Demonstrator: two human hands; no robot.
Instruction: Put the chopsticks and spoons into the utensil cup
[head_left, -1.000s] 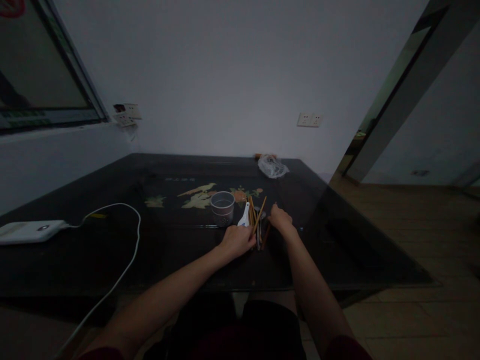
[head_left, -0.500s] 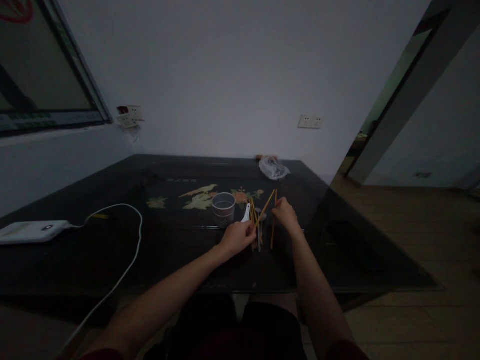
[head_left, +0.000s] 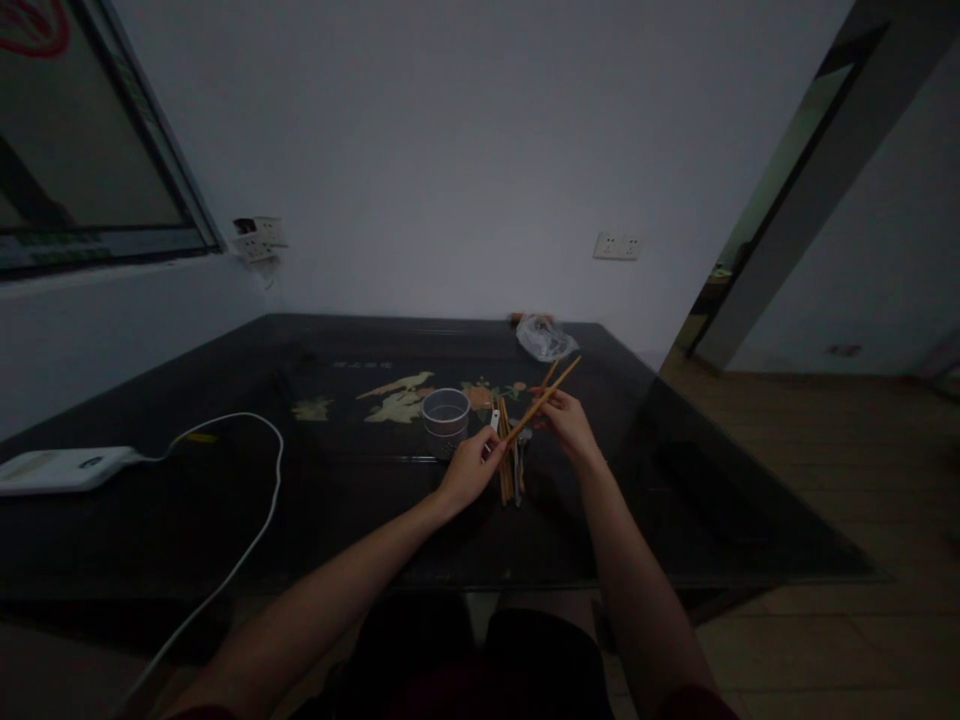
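Two wooden chopsticks (head_left: 541,402) slant up to the right between my hands. My left hand (head_left: 471,470) is closed on their lower end. Higher up, the fingers of my right hand (head_left: 566,420) are closed around them. Below lies a bundle of more chopsticks (head_left: 505,485) on the dark table, with metal cutlery (head_left: 518,480) alongside, its kind hard to make out in the dim light. The handle of a white spoon (head_left: 495,418) shows just past my left fingers. A grey metal utensil holder (head_left: 445,412) with small holes stands upright behind my left hand.
A crumpled clear plastic bag (head_left: 544,338) lies at the table's back edge. On the left sits a white device (head_left: 67,470) with a white cable (head_left: 279,470) curving off the front. The black table (head_left: 360,520) meets a wall with sockets (head_left: 616,246).
My right hand has brought its upright chopstick leftward to the one in my left hand. Both now lie close together at a slant.
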